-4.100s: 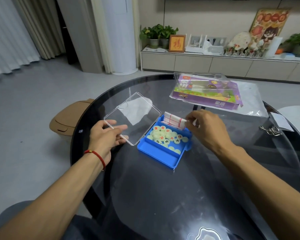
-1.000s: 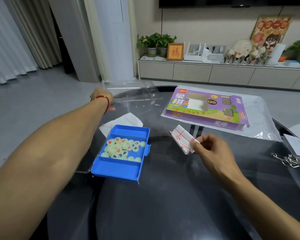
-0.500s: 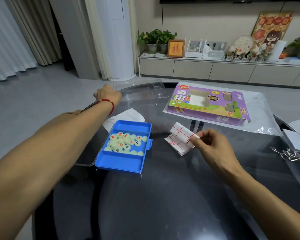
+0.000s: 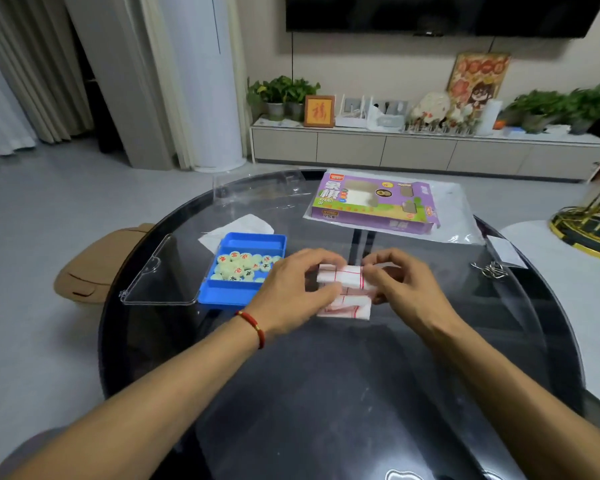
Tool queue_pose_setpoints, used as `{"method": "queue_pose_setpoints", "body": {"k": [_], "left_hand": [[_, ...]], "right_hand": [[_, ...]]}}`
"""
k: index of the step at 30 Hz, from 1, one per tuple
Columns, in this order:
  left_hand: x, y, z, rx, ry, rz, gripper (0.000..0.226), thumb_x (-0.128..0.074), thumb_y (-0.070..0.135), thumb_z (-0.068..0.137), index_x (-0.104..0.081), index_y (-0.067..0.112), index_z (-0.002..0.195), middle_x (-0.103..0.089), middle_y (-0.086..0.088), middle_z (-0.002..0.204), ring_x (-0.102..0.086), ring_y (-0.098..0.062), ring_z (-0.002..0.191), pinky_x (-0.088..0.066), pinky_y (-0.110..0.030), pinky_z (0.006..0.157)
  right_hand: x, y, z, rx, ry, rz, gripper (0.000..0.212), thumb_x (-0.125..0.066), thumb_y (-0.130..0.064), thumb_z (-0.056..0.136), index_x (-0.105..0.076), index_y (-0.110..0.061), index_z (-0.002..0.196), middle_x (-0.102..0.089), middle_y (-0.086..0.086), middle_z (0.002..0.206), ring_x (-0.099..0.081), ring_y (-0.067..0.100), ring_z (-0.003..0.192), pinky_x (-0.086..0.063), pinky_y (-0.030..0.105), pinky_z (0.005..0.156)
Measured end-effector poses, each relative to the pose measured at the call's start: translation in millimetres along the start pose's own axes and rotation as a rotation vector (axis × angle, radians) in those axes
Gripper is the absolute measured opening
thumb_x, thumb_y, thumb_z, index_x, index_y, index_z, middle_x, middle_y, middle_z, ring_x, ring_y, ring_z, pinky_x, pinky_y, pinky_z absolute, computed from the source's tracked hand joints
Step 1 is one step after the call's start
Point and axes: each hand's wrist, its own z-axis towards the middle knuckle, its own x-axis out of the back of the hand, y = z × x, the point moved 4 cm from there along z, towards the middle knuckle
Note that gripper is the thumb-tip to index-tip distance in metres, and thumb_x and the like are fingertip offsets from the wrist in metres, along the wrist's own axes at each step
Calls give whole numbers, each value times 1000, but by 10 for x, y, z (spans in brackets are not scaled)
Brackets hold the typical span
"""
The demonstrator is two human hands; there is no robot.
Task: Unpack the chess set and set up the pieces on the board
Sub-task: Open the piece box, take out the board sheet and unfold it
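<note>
Round dark glass table (image 4: 326,393), grey floor (image 4: 42,237) around. Left hand (image 4: 293,289) and right hand (image 4: 404,282) both pinching folded paper board (image 4: 342,276) at table centre. Blue tray (image 4: 236,294) of pieces (image 4: 239,268) just left; purple box (image 4: 373,204) behind. Low cabinet (image 4: 420,150), plants (image 4: 281,90), TV (image 4: 440,13) along far wall.

Glossy dark glass table (image 4: 326,393), blue plastic tray (image 4: 232,296) with clear lid (image 4: 160,271), folded paper board (image 4: 343,277).
</note>
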Motion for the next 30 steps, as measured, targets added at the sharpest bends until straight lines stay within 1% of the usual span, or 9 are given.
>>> {"method": "queue_pose_setpoints", "body": {"k": [2,5,8,11,14,18,23,26,30], "left_hand": [[-39,-20,-77,36,27,-49,19,-75,24,87,-74,28,105,-71,13,106,-67,-5,99,-57,-32,88],[-109,-33,-182,74,34,-108,8,-70,32,92,-74,28,98,-74,12,93,-69,-6,89,-58,-34,82],[-166,-35,-237,166,48,-114,16,-63,40,95,-71,27,94,-74,10,87,-70,-6,84,-60,-35,76],[-230,-57,-241,271,73,-179,24,-61,48,94,-72,26,91,-75,7,83,-71,-8,84,-61,-34,78],[-259,-64,-228,326,50,-346,23,-70,34,91,-66,22,110,-76,0,92,-73,-14,89,-61,-30,77],[-314,-36,-237,249,-120,-484,57,-78,5,83,-57,26,131,-66,1,120,-69,-16,105,-61,-33,82],[-341,-29,-247,251,102,-366,11,-67,18,95,-71,19,105,-76,5,96,-73,-8,90,-59,-21,73],[-293,-55,-232,303,223,-389,7,-65,20,96,-70,24,94,-76,6,90,-73,-5,84,-59,-20,71],[-343,-135,-232,519,204,-637,7,-64,19,96,-68,19,102,-78,-1,96,-75,-16,88,-61,-37,83]], "right_hand": [[12,34,-144,-21,-49,14,14,-61,-23,100,-68,-10,100,-72,13,86,-66,22,69,-60,34,65],[33,119,-329,-60,-172,-35,25,-64,-38,97,-68,-15,105,-75,11,93,-73,28,81,-61,39,72],[51,152,-425,-54,-234,-110,21,-72,-30,92,-68,-13,103,-78,-3,95,-74,10,84,-55,22,67],[68,158,-398,-67,-186,-99,21,-69,-28,95,-70,-8,89,-77,3,82,-69,14,73,-57,31,69],[103,169,-348,-119,-66,-60,37,-66,-31,97,-66,0,75,-67,6,63,-57,17,59,-50,36,64],[123,180,-338,-180,-25,-119,45,-59,-42,100,-71,-4,80,-75,4,73,-67,16,63,-54,32,63],[87,149,-368,-226,-131,-118,51,-53,-51,100,-75,-6,89,-77,0,77,-73,15,66,-51,24,58],[70,160,-375,-206,-203,-126,45,-62,-49,95,-72,-6,89,-72,2,71,-63,12,59,-47,25,58],[47,196,-405,-190,-276,-57,16,-72,-24,93,-73,-9,97,-77,3,83,-66,15,71,-57,30,72]]}}
